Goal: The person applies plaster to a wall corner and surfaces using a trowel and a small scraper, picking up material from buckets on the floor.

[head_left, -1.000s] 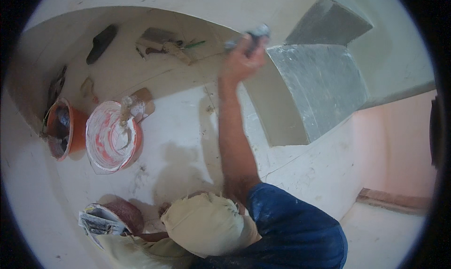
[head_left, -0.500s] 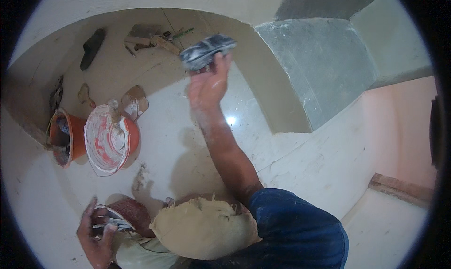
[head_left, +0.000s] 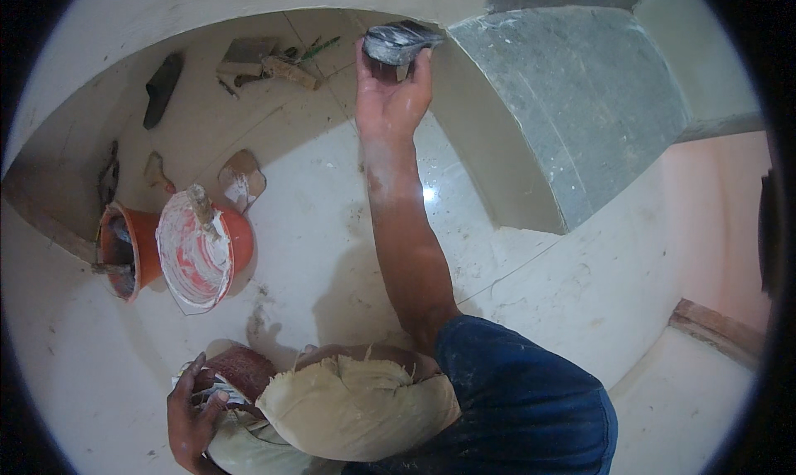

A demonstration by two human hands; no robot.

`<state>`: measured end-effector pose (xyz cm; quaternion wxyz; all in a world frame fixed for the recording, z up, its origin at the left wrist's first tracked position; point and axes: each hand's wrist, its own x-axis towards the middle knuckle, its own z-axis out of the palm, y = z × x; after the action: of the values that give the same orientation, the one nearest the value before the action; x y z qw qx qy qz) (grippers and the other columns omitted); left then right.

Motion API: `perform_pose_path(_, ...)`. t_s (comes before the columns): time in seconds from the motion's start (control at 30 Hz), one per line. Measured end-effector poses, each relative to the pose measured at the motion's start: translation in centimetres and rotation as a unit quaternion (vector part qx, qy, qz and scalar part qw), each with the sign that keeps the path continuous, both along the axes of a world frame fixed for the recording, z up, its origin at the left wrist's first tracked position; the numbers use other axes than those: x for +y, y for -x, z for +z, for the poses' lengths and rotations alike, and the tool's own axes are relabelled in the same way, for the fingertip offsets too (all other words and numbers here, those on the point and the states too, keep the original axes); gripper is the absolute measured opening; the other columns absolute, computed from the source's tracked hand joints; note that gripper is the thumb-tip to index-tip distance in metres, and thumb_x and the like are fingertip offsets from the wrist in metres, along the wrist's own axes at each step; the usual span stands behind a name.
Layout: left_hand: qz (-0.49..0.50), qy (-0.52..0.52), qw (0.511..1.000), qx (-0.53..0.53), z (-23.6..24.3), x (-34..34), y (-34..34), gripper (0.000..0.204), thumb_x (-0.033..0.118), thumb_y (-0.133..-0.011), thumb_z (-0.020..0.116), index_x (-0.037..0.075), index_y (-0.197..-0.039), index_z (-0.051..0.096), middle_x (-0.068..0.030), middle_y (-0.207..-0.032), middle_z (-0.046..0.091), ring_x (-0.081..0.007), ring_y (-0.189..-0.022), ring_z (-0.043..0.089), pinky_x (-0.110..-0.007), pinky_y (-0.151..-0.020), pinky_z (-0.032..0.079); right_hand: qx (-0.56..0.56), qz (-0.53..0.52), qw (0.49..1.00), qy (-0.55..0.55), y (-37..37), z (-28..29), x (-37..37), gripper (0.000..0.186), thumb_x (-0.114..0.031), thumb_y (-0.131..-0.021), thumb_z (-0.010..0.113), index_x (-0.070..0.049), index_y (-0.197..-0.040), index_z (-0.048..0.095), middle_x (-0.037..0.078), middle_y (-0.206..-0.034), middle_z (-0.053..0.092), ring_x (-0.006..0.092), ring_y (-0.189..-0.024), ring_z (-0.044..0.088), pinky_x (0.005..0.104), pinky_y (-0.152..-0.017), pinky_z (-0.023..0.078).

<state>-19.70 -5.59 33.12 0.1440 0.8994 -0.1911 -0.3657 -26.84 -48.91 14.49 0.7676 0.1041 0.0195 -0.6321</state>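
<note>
My right hand (head_left: 393, 94) is raised on an outstretched arm, with fingers and thumb gripping a dark flat block (head_left: 401, 42) smeared with white dust. The block is beside the lower edge of the pale wall; whether they touch I cannot tell. Low on the left, my left hand (head_left: 195, 413) curls its fingers around the end of a curled dark-red sheet (head_left: 240, 370) that looks like sandpaper. Whitish strips show inside the curl, partly hidden by the fingers. My bent knee in torn beige trousers (head_left: 361, 404) is between the two arms.
An orange bucket (head_left: 242, 243) coated inside with white paste stands left, a stick in it. Against it is a smaller orange bucket (head_left: 141, 235). Beyond lie a dark slipper (head_left: 163, 89) and wood scraps (head_left: 286, 70). A grey slab-topped ledge (head_left: 572, 102) juts out at right.
My right hand has moved farther away and slightly right with the dark block, up to the wall's edge. The view has shifted slightly; my left hand keeps its grip on the curled sheet.
</note>
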Motion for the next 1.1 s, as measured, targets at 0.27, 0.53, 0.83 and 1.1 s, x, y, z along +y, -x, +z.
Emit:
perform_pose_path(0.27,-0.009,0.003,1.0,0.001,0.0,-1.1,0.1,0.065,0.001,-0.079,0.07,-0.002,-0.14,0.046,-0.0196,-0.112,0.067,-0.0257,-0.101,0.065,-0.036,-0.09,0.051,0.021,-0.021,0.999,0.02,-0.5,-0.1,-0.8,0.045,-0.028,-0.099,0.053,-0.006,-0.136,0.039,0.018,-0.135,0.039,0.0328,-0.127,0.041,0.0575,-0.108,0.04)
perform_pose_path(0.53,-0.043,-0.013,0.999,0.004,-0.4,-0.9,-0.6,0.061,0.008,-0.085,0.066,0.003,-0.142,0.045,-0.0156,-0.11,0.064,-0.0231,-0.095,0.064,-0.035,-0.08,0.055,-0.005,-0.021,1.0,-0.005,-0.3,-0.2,-1.3,0.047,-0.028,-0.098,0.055,-0.008,-0.138,0.038,0.019,-0.134,0.035,0.0356,-0.127,0.04,0.0601,-0.109,0.039)
perform_pose_path(0.83,-0.012,-0.016,1.0,0.0,-0.2,-1.8,-0.2,0.063,0.002,-0.081,0.068,-0.002,-0.14,0.045,-0.019,-0.11,0.067,-0.0258,-0.099,0.066,-0.036,-0.09,0.051,-0.015,-0.02,0.999,-0.036,-1.0,1.0,-1.5,0.049,-0.029,-0.096,0.06,-0.009,-0.136,0.04,0.016,-0.132,0.037,0.0329,-0.124,0.042,0.0588,-0.107,0.04)
perform_pose_path(1.1,0.0,-0.007,1.0,0.01,-0.4,-2.1,-0.3,0.064,-0.002,-0.08,0.066,-0.001,-0.14,0.046,-0.0185,-0.11,0.068,-0.0249,-0.099,0.065,-0.035,-0.089,0.051,-0.011,0.112,0.994,0.015,-4.8,1.5,3.7,0.051,-0.034,-0.096,0.061,-0.007,-0.135,0.043,0.015,-0.129,0.041,0.0319,-0.12,0.046,0.0558,-0.105,0.044)
